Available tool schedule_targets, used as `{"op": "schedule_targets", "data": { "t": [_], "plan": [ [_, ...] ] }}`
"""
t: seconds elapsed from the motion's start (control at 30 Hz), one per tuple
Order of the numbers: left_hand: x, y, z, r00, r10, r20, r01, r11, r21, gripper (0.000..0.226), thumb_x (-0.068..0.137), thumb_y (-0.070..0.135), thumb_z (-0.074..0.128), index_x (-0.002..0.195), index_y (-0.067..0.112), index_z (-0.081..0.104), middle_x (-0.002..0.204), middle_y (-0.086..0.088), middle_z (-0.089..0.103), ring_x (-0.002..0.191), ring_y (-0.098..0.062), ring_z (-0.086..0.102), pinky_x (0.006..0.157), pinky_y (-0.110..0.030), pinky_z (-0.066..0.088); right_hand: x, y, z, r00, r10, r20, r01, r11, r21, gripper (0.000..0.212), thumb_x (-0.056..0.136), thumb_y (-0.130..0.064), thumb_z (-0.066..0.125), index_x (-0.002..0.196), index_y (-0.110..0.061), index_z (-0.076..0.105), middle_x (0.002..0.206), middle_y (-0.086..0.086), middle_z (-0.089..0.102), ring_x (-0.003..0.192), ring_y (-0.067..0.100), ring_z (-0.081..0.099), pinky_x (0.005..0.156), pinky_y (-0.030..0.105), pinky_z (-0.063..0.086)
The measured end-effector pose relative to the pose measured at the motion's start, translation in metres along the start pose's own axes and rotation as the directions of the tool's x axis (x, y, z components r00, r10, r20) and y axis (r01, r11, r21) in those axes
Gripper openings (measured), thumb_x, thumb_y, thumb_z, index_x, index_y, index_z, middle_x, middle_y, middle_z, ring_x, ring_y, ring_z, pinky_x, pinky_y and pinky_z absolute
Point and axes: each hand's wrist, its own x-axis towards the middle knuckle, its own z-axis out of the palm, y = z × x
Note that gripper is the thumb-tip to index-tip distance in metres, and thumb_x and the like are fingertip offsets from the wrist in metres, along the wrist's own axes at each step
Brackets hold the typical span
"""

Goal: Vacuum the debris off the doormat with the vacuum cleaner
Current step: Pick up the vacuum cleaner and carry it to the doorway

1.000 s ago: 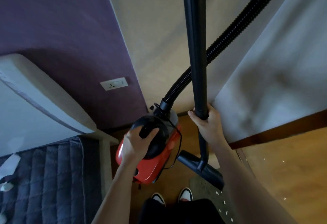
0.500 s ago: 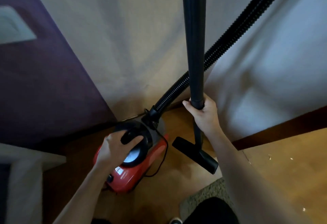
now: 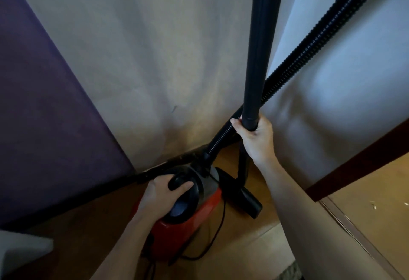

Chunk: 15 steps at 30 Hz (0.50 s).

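Head view: nearest, at the bottom right edge, a sliver of the doormat [image 3: 290, 273] shows on the wooden floor [image 3: 239, 244]. A few pale flecks of debris [image 3: 374, 205] lie on the floor to the right, well apart from the mat. The left hand [image 3: 163, 193] is clamped on the black handle [image 3: 179, 183] atop the red vacuum [image 3: 188, 220], which sits near the wall corner with its cord [image 3: 219, 228] trailing beside it. Just right of the vacuum, the black nozzle [image 3: 243, 193] rests off the mat. The right hand [image 3: 254, 136] is closed around the upright black tube [image 3: 259, 54] above it. The ribbed hose [image 3: 321, 34] climbs from the vacuum behind the tube toward the upper right. Beyond are a beige wall [image 3: 143, 47] and a purple wall [image 3: 39, 94].
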Motion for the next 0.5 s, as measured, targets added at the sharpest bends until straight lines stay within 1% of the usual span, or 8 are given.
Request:
{"op": "schedule_targets", "data": {
  "t": [0.13,0.2,0.27,0.33,0.43,0.5],
  "plan": [
    [0.013,-0.003,0.016,0.999,0.000,0.048,-0.002,0.999,0.044,0.031,0.086,0.048,0.070,0.080,0.018,0.074,0.078,0.006,0.072,0.072,0.003,0.065,0.071,-0.028,0.057,0.008,0.010,-0.003,0.999,0.019,-0.036,-0.019,1.000,0.012,0.017,0.090,-0.019,0.080,0.085,-0.014,0.064,0.078,-0.002,0.064,0.076,0.011,0.064,0.076,0.027,0.052],
    [0.017,-0.005,0.025,0.998,0.005,0.061,-0.009,0.998,0.060,0.033,0.087,0.050,0.069,0.077,0.019,0.072,0.077,0.007,0.072,0.073,0.001,0.065,0.071,-0.028,0.057,0.012,0.014,-0.001,0.998,0.028,-0.052,-0.026,0.999,0.027,0.016,0.090,-0.020,0.080,0.087,-0.017,0.065,0.082,0.000,0.066,0.079,0.014,0.067,0.078,0.029,0.054],
    [0.024,-0.008,0.031,0.997,0.003,0.074,-0.008,0.997,0.074,0.032,0.087,0.052,0.067,0.078,0.022,0.071,0.081,0.009,0.071,0.079,-0.001,0.065,0.073,-0.028,0.057,0.013,0.017,0.001,0.997,0.043,-0.060,-0.041,0.999,0.035,0.016,0.090,-0.019,0.080,0.088,-0.020,0.064,0.081,-0.006,0.066,0.080,0.011,0.067,0.080,0.027,0.054],
    [0.030,-0.010,0.036,0.996,-0.007,0.086,0.001,0.998,0.070,0.033,0.087,0.053,0.066,0.082,0.021,0.072,0.085,0.010,0.071,0.084,-0.004,0.065,0.076,-0.028,0.056,0.015,0.023,0.003,0.997,0.042,-0.067,-0.039,0.998,0.055,0.018,0.089,-0.018,0.080,0.088,-0.023,0.063,0.080,-0.011,0.065,0.079,0.009,0.066,0.081,0.029,0.056],
    [0.040,-0.015,0.046,0.993,-0.005,0.121,-0.004,0.997,0.071,0.030,0.087,0.053,0.066,0.077,0.026,0.070,0.086,0.010,0.071,0.086,-0.006,0.066,0.071,-0.025,0.053,0.018,0.033,0.004,0.995,0.047,-0.087,-0.039,0.995,0.086,0.019,0.089,-0.015,0.081,0.090,-0.025,0.064,0.080,-0.013,0.065,0.081,0.007,0.066,0.084,0.032,0.057],
    [0.047,-0.021,0.053,0.990,0.006,0.140,-0.018,0.996,0.084,0.027,0.086,0.054,0.067,0.076,0.030,0.069,0.087,0.011,0.071,0.087,-0.007,0.066,0.072,-0.026,0.053,0.019,0.040,0.005,0.993,0.057,-0.100,-0.048,0.994,0.096,0.020,0.089,-0.015,0.081,0.090,-0.025,0.064,0.080,-0.011,0.064,0.081,0.008,0.066,0.085,0.034,0.058]
  ]
}}
